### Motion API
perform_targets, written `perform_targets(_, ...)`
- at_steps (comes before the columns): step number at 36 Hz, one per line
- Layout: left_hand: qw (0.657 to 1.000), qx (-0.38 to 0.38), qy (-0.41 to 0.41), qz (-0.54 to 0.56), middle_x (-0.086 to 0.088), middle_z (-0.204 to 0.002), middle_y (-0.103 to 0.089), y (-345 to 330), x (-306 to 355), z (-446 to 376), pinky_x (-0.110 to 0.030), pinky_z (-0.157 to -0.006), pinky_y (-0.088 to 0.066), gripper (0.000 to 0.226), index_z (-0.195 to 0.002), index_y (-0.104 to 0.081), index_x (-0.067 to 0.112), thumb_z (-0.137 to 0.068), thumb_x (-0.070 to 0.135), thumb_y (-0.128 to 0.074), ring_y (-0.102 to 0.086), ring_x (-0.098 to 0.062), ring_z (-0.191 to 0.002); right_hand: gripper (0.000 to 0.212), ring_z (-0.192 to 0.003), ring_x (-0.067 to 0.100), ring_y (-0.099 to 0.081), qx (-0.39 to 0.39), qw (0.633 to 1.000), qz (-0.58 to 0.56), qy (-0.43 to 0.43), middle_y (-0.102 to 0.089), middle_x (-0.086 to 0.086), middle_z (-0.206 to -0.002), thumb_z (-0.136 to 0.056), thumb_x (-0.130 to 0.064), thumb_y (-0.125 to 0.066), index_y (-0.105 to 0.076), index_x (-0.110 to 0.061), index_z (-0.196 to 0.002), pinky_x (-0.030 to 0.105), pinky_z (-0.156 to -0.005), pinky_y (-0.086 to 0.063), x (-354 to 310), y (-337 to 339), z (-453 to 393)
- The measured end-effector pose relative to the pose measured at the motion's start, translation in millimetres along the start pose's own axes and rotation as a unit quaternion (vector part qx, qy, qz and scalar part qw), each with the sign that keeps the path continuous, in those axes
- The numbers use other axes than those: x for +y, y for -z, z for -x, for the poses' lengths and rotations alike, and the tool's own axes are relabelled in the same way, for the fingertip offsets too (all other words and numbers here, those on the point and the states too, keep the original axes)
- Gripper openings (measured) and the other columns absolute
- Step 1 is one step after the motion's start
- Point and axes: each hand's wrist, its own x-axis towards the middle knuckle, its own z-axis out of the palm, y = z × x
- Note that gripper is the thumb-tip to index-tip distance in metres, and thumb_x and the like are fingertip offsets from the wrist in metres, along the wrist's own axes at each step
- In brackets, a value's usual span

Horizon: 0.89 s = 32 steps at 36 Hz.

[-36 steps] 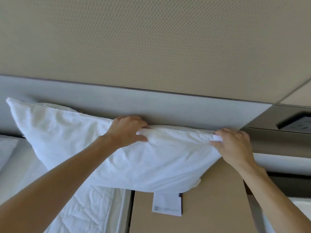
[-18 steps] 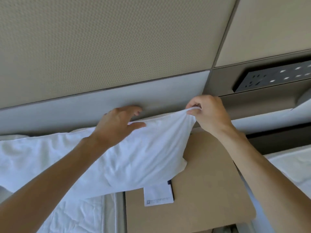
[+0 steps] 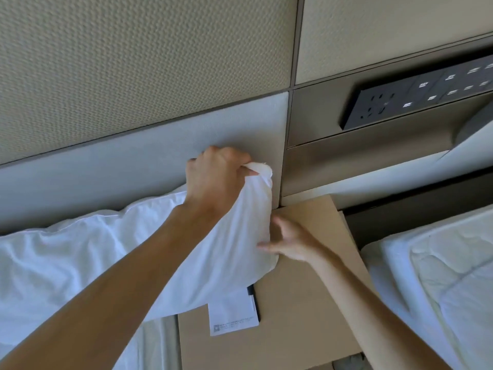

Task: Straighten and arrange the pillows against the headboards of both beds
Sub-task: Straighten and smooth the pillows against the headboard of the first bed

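A: Item one, pillow [image 3: 80, 263]. Location?

B: Left half of the frame, lying along the grey headboard [image 3: 120, 161]. Long axis runs left to right; its right end hangs over the tan bedside table [image 3: 306, 303] at centre bottom.

A: Left hand [image 3: 213, 182]?

B: Centre of frame, fingers clenched round the pillow's upper right corner, bunching the cloth and lifting it against the headboard.

A: Right hand [image 3: 290, 241]?

B: Just below and right of the left one, fingers spread and relaxed, fingertips touching the pillow's right edge. Grasping nothing.

A: Which relation governs the next move?

B: The bulk of the pillow lies left of both hands, so the overhanging end likely needs pushing leftward along its long axis. The right hand is nearer that loose lower end; the left holds the top corner.

A: Other entries?

B: White paper slip [image 3: 234, 313] on the table, partly under the pillow; socket panel [image 3: 400, 100], upper right; second bed [image 3: 440, 276], lower right.
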Motion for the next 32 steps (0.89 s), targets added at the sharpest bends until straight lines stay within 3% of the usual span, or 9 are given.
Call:
perform_targets(6,0.995,0.086,-0.002,0.06,0.001,-0.071,-0.071,4,-11,8,-0.033,-0.066,-0.042,0.015,-0.085,-0.076,0.031,-0.084,0.023,-0.063,-0.059,-0.029,-0.074,0.08,-0.111,0.014,-0.06,0.03,0.995,0.091,-0.03,-0.062,-0.013,-0.118,-0.054,-0.045,-0.085,-0.051,-0.031,-0.126,0.035,-0.095,-0.052,65,-69,-50)
perform_targets(10,0.99,0.113,0.003,0.087,0.002,-0.069,-0.072,5,-15,7,-0.037,-0.066,-0.05,0.017,-0.084,-0.076,0.032,-0.081,0.025,-0.06,-0.061,-0.03,-0.073,0.051,-0.096,0.017,-0.064,0.082,0.983,0.154,-0.06,-0.068,-0.008,-0.105,-0.063,-0.031,-0.082,-0.062,-0.023,-0.11,0.03,-0.083,-0.055,98,-82,-60)
perform_targets(13,0.989,0.116,-0.001,0.09,0.002,-0.071,-0.072,7,-21,3,-0.043,-0.066,-0.053,0.021,-0.085,-0.076,0.031,-0.081,0.028,-0.055,-0.061,-0.031,-0.074,0.014,-0.082,0.017,-0.069,0.086,0.974,0.201,-0.062,-0.074,-0.006,-0.088,-0.079,-0.029,-0.075,-0.066,-0.019,-0.083,0.028,-0.073,-0.054,111,-80,-56)
perform_targets(15,0.989,0.132,-0.011,0.07,0.001,-0.069,-0.071,5,-25,2,-0.043,-0.063,-0.053,0.018,-0.085,-0.076,0.031,-0.082,0.028,-0.058,-0.061,-0.032,-0.071,0.022,-0.07,0.017,-0.064,0.093,0.967,0.225,-0.069,-0.073,-0.005,-0.079,-0.082,-0.031,-0.072,-0.059,-0.02,-0.068,0.024,-0.067,-0.046,116,-75,-52)
perform_targets(18,0.988,0.148,-0.016,0.039,-0.001,-0.066,-0.07,2,-28,0,-0.039,-0.059,-0.051,0.015,-0.084,-0.075,0.032,-0.081,0.026,-0.062,-0.061,-0.033,-0.066,0.043,-0.067,0.016,-0.05,0.099,0.956,0.258,-0.102,-0.051,-0.011,-0.061,-0.084,-0.041,-0.069,-0.04,-0.025,-0.057,0.029,-0.08,-0.038,120,-72,-45)
perform_targets(21,0.989,0.148,-0.021,0.013,-0.002,-0.066,-0.071,-1,-29,-2,-0.032,-0.057,-0.043,0.02,-0.084,-0.075,0.032,-0.079,0.026,-0.057,-0.063,-0.033,-0.064,0.046,-0.072,0.01,-0.046,0.096,0.947,0.28,-0.127,-0.037,-0.018,-0.058,-0.085,-0.041,-0.066,-0.033,-0.031,-0.055,0.03,-0.087,-0.032,119,-74,-41)
perform_targets(25,0.989,0.145,-0.019,-0.011,-0.002,-0.059,-0.067,-2,-31,-5,-0.027,-0.055,-0.03,0.017,-0.08,-0.075,0.03,-0.078,0.03,-0.059,-0.06,-0.031,-0.057,0.034,-0.071,0.01,-0.051,0.074,0.95,0.244,-0.182,-0.046,-0.016,-0.058,-0.077,-0.044,-0.065,-0.043,-0.029,-0.057,0.032,-0.09,-0.033,110,-71,-44)
perform_targets(28,0.988,0.137,-0.071,0.028,0.004,-0.062,-0.07,4,-37,-5,-0.028,-0.051,-0.041,0.017,-0.076,-0.075,0.028,-0.082,0.033,-0.06,-0.063,-0.023,-0.057,0.033,-0.074,0.012,-0.054,0.038,0.949,0.228,-0.216,-0.054,-0.014,-0.068,-0.076,-0.052,-0.065,-0.045,-0.027,-0.068,0.036,-0.088,-0.041,103,-61,-42)
perform_targets(32,0.968,0.097,-0.058,0.226,0.011,-0.079,-0.073,23,-60,16,-0.032,-0.067,-0.054,0.012,-0.085,-0.073,0.022,-0.091,0.025,-0.064,-0.066,-0.009,-0.074,0.031,-0.085,0.014,-0.063,-0.023,0.94,0.242,-0.237,-0.065,-0.006,-0.093,-0.081,-0.047,-0.065,-0.057,-0.02,-0.093,0.031,-0.075,-0.049,81,-44,-22)
